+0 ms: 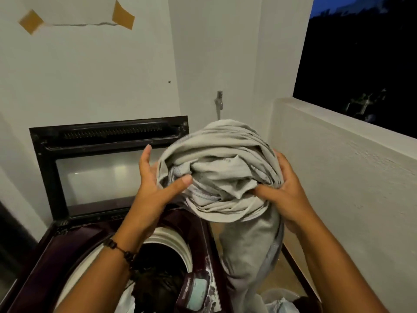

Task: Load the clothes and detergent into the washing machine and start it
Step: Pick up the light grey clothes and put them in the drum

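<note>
- While both arms reach forward, the two hands hold a bundled grey garment (222,170) up in the air, above and just past the right edge of the washing machine (74,240)
- Left hand (155,184) grasps the bundle's left side: its thumb presses across the folds in front and its fingers spread up along the cloth
- Right hand (284,188) grasps the bundle's right side, thumb dug into the folds and fingers curled round the far side
- One loose length of the grey garment hangs down from the bundle, falling beside the machine's right edge toward the floor
- Raised lid (108,163) of the machine stands upright at its back edge, its clear panel facing the person
- Open drum (171,242) shows a pale ribbed rim, with dark clothes (155,281) already lying inside it
- Small compartment (195,290) with a pale blue inside sits at the machine's right edge, near the front corner, with white specks around it
- Dark beaded bracelet (121,251) circles the left wrist
- White basket (279,299) with pale cloth in it stands on the floor to the right of the machine, partly cut off by the frame
- Two brown tape patches (121,15) stick to the wall above the lid
</note>
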Action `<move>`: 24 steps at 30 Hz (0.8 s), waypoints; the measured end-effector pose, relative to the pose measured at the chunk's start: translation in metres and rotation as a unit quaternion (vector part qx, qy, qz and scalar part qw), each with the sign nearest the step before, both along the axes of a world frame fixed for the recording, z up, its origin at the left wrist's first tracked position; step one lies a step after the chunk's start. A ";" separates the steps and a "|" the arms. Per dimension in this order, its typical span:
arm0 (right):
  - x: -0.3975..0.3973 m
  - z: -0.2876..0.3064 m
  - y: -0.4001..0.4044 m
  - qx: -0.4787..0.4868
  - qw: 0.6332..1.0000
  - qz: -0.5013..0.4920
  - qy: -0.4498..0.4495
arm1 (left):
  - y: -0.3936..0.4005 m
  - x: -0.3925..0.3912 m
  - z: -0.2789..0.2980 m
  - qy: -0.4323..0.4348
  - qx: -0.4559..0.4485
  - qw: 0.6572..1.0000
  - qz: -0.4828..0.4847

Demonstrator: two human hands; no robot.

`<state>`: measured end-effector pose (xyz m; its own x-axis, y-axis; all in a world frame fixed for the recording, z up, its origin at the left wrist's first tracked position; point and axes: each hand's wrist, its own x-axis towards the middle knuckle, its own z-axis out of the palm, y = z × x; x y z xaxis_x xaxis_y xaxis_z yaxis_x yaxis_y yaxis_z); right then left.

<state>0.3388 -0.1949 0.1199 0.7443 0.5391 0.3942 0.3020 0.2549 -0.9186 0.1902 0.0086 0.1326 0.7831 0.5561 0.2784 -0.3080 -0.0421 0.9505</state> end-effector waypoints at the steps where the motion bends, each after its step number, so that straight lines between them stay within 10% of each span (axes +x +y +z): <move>1: 0.004 0.005 -0.006 -0.022 0.999 -0.004 -0.034 | 0.002 -0.006 0.005 0.038 0.071 0.997 0.000; 9: 0.006 0.050 -0.025 -0.250 0.908 0.033 -0.334 | -0.059 0.024 0.043 0.200 0.555 0.807 -0.009; 18: 0.039 0.040 -0.075 -0.207 0.957 0.104 -0.174 | -0.081 0.060 0.050 -0.034 0.313 0.948 0.048; 24: 0.065 -0.013 -0.094 -0.186 0.973 0.129 -0.039 | -0.077 0.077 0.077 -0.186 0.081 0.965 0.168</move>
<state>0.4035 -0.2884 0.1073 0.5408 0.8205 0.1853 0.3444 -0.0149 -0.9387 0.2669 -0.0686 0.2094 0.3955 0.6864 0.6103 -0.5705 -0.3371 0.7489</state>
